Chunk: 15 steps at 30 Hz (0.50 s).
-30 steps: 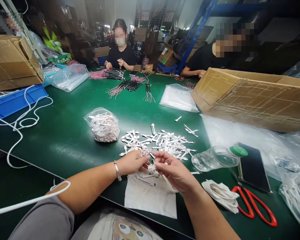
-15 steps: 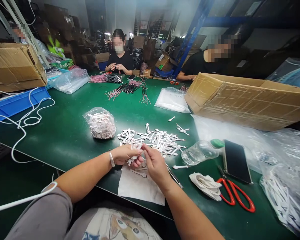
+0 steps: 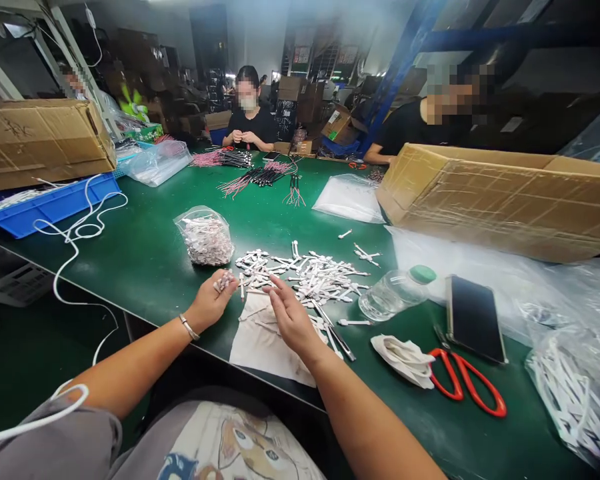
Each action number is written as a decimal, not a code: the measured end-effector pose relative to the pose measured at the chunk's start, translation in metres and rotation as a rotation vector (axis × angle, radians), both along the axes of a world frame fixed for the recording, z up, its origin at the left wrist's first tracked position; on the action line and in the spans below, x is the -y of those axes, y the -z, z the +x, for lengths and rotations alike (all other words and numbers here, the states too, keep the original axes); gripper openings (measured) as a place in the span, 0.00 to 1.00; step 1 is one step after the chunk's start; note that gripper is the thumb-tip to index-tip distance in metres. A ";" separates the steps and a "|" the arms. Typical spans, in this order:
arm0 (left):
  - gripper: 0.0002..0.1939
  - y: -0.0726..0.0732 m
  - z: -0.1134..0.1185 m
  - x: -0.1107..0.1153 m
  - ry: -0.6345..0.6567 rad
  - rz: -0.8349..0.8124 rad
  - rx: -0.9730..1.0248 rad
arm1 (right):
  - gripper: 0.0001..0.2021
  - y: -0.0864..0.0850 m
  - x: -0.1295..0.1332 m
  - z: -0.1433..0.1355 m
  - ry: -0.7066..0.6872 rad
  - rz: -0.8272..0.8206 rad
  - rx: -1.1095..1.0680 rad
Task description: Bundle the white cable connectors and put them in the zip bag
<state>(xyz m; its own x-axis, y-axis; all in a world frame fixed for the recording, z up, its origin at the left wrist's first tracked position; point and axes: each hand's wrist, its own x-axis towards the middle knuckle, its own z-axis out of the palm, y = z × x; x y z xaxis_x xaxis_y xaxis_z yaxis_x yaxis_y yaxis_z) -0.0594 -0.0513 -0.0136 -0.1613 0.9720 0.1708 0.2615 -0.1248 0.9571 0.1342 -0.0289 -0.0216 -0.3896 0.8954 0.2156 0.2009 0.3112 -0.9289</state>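
My left hand [image 3: 206, 308] is closed around a bunch of small white wired connectors [image 3: 224, 281], whose ends stick out past the fingers. To its right, my right hand [image 3: 296, 325] hangs over a white cloth [image 3: 250, 343] with fingers stretched out and nothing visible in them. A few connectors lie on the cloth, partly hidden by that hand. Just beyond, a loose pile of the same white connectors [image 3: 323, 272] spreads on the green table. A clear bag packed with such pieces [image 3: 207, 239] stands behind my left hand. Metal tweezers [image 3: 337, 335] rest beside my right wrist.
On the right are a clear bottle [image 3: 387, 297], a crumpled white cloth [image 3: 404, 360], red-handled scissors [image 3: 473, 383], a phone [image 3: 475, 319] and a large carton [image 3: 505, 200]. A white cable [image 3: 75, 250] trails at left near a blue tray [image 3: 55, 210]. Two people sit across the table.
My hands have come apart. The left hand moved left with the bunch of connectors, and the right hand opened over the cloth. The view shifted slightly.
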 end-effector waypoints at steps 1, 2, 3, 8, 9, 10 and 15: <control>0.09 0.004 -0.005 0.003 -0.045 -0.003 -0.022 | 0.19 0.000 0.000 -0.001 0.008 -0.025 0.013; 0.09 0.007 -0.008 0.006 -0.053 -0.026 -0.036 | 0.18 0.001 -0.001 -0.001 0.010 -0.046 0.029; 0.10 0.010 -0.010 0.007 -0.044 -0.053 -0.039 | 0.16 0.002 -0.002 -0.001 0.006 -0.061 0.046; 0.12 0.011 -0.009 0.011 0.020 -0.090 0.023 | 0.16 0.003 -0.007 0.000 -0.008 -0.076 0.105; 0.12 0.011 -0.009 0.012 0.022 -0.090 0.035 | 0.16 0.002 -0.008 0.000 -0.007 -0.077 0.107; 0.13 0.010 -0.009 0.013 0.019 -0.091 0.045 | 0.16 0.002 -0.008 0.000 -0.005 -0.075 0.105; 0.14 0.014 -0.013 0.015 0.060 -0.106 -0.016 | 0.15 -0.002 -0.006 0.001 0.011 -0.020 0.124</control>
<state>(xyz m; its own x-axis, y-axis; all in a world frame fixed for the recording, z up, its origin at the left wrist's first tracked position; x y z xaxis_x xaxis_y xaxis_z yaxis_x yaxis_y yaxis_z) -0.0726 -0.0659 -0.0277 -0.1005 0.9925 0.0690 0.2718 -0.0393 0.9616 0.1351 -0.0233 -0.0200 -0.4027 0.9032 0.1488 0.3180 0.2905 -0.9025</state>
